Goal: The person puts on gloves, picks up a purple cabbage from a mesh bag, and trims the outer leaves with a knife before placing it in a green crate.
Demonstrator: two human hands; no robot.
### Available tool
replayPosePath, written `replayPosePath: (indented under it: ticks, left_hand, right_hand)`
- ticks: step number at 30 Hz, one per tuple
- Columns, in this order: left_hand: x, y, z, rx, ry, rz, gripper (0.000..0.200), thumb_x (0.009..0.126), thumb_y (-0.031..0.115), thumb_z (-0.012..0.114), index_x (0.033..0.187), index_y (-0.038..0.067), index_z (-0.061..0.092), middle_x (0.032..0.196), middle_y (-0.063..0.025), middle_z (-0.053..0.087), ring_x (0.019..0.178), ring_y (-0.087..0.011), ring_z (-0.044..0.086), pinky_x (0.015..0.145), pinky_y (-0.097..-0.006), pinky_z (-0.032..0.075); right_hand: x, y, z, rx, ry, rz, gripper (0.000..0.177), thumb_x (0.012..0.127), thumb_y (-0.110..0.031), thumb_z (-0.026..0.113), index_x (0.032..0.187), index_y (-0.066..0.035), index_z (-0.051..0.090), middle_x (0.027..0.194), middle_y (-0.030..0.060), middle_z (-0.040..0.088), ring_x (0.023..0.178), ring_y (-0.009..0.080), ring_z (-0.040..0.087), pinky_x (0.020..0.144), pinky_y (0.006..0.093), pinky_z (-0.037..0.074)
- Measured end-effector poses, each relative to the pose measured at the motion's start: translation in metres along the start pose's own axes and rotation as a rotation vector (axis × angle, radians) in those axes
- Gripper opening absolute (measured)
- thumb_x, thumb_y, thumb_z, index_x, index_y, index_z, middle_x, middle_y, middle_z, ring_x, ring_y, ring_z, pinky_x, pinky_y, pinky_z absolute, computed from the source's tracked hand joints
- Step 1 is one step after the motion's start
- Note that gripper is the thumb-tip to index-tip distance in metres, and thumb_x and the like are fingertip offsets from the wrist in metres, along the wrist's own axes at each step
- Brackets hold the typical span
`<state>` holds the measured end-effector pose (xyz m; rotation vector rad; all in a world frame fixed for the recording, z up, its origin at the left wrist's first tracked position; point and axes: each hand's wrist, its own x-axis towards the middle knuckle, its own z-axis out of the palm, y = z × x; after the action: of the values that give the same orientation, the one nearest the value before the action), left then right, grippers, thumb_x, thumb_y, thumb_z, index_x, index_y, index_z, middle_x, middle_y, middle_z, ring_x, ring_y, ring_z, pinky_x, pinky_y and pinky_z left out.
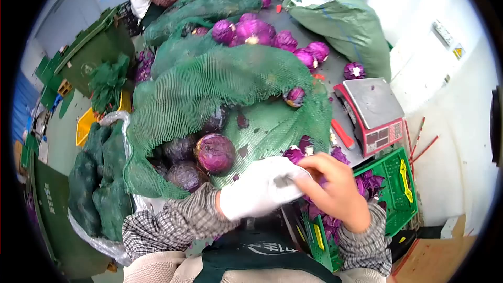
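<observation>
My left hand [262, 187], in a white glove, reaches in from the lower left, its fingers blurred and partly hidden by my other hand. My bare right hand [338, 188] meets it, thumb and fingers closed on the fingertip end of the white glove [243, 199]. Just left of the gloved hand, a purple cabbage [215, 153] lies at the mouth of a green mesh sack [220, 81], with darker cabbages [186, 175] beside it. Purple leaves [331, 225] show below and around my right hand.
A red scale [373, 104] and a red-handled tool [342, 134] are at the right, above a green crate [393, 204]. More cabbages [254, 31] and a large green sack [343, 26] lie farther back. Filled mesh bags [102, 178] stand left. Two other people work at the far end.
</observation>
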<state>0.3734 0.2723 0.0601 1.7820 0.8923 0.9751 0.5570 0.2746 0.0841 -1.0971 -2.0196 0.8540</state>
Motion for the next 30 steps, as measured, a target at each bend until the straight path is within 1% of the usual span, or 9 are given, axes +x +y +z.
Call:
replayPosePath:
  ticks: [2,4,6,7,11,18,23,26,30]
  left_hand:
    - [0.004,0.0,-0.01,-0.303,-0.163,-0.377,0.032,0.079,0.017,0.072,0.105,0.002,0.061,0.091,-0.0066,0.065,0.081,-0.0155,0.062,0.073,-0.0297,0.05]
    - [0.0,-0.025,-0.02,-0.167,-0.225,-0.221,0.053,0.077,0.01,0.075,0.123,0.0,0.051,0.097,-0.0069,0.063,0.078,-0.0096,0.06,0.065,-0.0257,0.051]
    - [-0.012,-0.038,-0.048,0.233,-0.07,-0.09,0.068,0.073,0.006,0.077,0.132,-0.001,0.044,0.112,-0.0081,0.059,0.099,-0.0113,0.055,0.086,-0.0264,0.048]
    - [-0.013,-0.031,-0.06,-0.244,-0.089,-0.343,0.075,0.071,0.007,0.079,0.135,-0.003,0.041,0.126,-0.0105,0.052,0.117,-0.0137,0.046,0.099,-0.0282,0.039]
    - [-0.005,-0.017,-0.041,-0.059,0.061,-0.197,0.019,0.083,0.015,0.069,0.092,-0.002,0.068,0.072,-0.0021,0.065,0.065,-0.0086,0.059,0.066,-0.0245,0.05]
    - [0.012,-0.018,-0.022,-0.128,0.061,-0.137,0.019,0.083,0.016,0.064,0.083,-0.003,0.066,0.073,-0.0067,0.066,0.068,-0.0101,0.06,0.064,-0.026,0.049]
    - [0.012,-0.016,-0.008,-0.229,0.132,-0.11,0.012,0.088,0.012,0.062,0.082,0.001,0.061,0.071,-0.0023,0.062,0.066,-0.0077,0.057,0.061,-0.0222,0.047]
    - [0.009,-0.035,0.001,-0.204,0.164,-0.041,0.011,0.087,0.01,0.062,0.082,0.001,0.061,0.072,-0.0027,0.062,0.065,-0.0074,0.056,0.06,-0.0231,0.047]
    - [-0.021,-0.014,0.031,0.076,0.112,0.063,0.011,0.086,0.012,0.061,0.085,0.001,0.062,0.074,-0.003,0.061,0.069,-0.0095,0.055,0.065,-0.0247,0.047]
  right_hand:
    - [0.009,0.007,0.015,-0.123,0.122,-0.137,0.011,0.082,-0.013,0.063,0.083,-0.002,0.06,0.074,0.0153,0.059,0.068,0.034,0.06,0.06,0.0395,0.047]
    - [0.016,0.01,0.018,-0.167,0.148,-0.117,0.011,0.083,-0.009,0.062,0.083,0.001,0.06,0.074,0.0151,0.06,0.065,0.0295,0.06,0.058,0.0348,0.046]
    - [0.017,0.014,0.02,-0.23,0.134,-0.081,0.012,0.083,-0.011,0.062,0.083,0.001,0.061,0.073,0.016,0.061,0.066,0.0304,0.061,0.059,0.036,0.047]
    - [0.018,0.015,0.021,-0.257,0.136,-0.063,0.013,0.084,-0.012,0.061,0.083,0.001,0.061,0.073,0.0165,0.062,0.066,0.0309,0.061,0.059,0.0366,0.047]
    - [0.021,0.007,0.022,-0.338,0.14,0.002,0.017,0.084,-0.021,0.057,0.083,-0.005,0.061,0.081,0.0156,0.064,0.076,0.0371,0.062,0.068,0.0462,0.048]
    - [0.008,-0.003,0.016,-0.357,0.498,-0.291,0.007,0.085,-0.008,0.058,0.084,-0.002,0.061,0.079,0.0127,0.061,0.067,0.0235,0.061,0.06,0.0304,0.047]
    - [-0.009,0.032,0.061,0.154,0.338,0.107,0.019,0.085,-0.006,0.047,0.096,0.001,0.062,0.087,0.0189,0.064,0.083,0.0292,0.064,0.076,0.036,0.05]
    - [-0.017,0.033,0.077,-0.266,0.047,0.15,0.022,0.083,-0.006,0.049,0.099,0.002,0.061,0.089,0.0254,0.063,0.085,0.0351,0.064,0.076,0.0411,0.05]
    - [-0.009,0.096,0.095,0.404,-0.153,-0.054,0.028,0.084,-0.007,0.056,0.111,0.0,0.058,0.112,0.0146,0.062,0.104,0.0222,0.058,0.09,0.0345,0.046]
